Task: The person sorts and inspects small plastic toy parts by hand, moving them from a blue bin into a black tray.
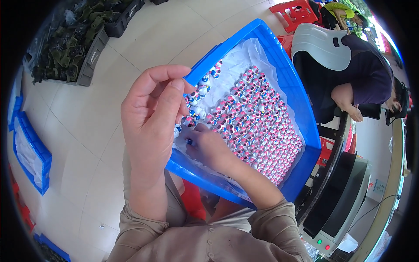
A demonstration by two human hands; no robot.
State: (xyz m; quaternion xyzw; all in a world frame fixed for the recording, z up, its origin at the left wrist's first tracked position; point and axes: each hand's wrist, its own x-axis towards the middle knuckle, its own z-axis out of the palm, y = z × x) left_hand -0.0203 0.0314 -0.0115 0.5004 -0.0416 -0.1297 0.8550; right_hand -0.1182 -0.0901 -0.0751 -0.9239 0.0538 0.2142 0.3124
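A blue plastic bin (312, 131) lined with white sheeting (227, 72) sits in front of me. Inside, many small pink, white and blue painted figurines (257, 126) stand packed in rows. A looser strip of white and blue ones (198, 98) runs along the left wall. My left hand (150, 109) is raised over that wall, fingers curled and thumb pressed to them; anything in its grip is hidden. My right hand (211, 150) reaches into the near left corner, its fingers closed round a small figurine (189, 141) showing a bit of blue.
Grey crates (91, 56) of dark green parts stand on the tiled floor at the far left. Another blue bin (32, 153) lies left. At right sit a person (366, 70), a pale chair back (321, 46) and a machine with buttons (338, 205). Red stools (294, 15) stand behind.
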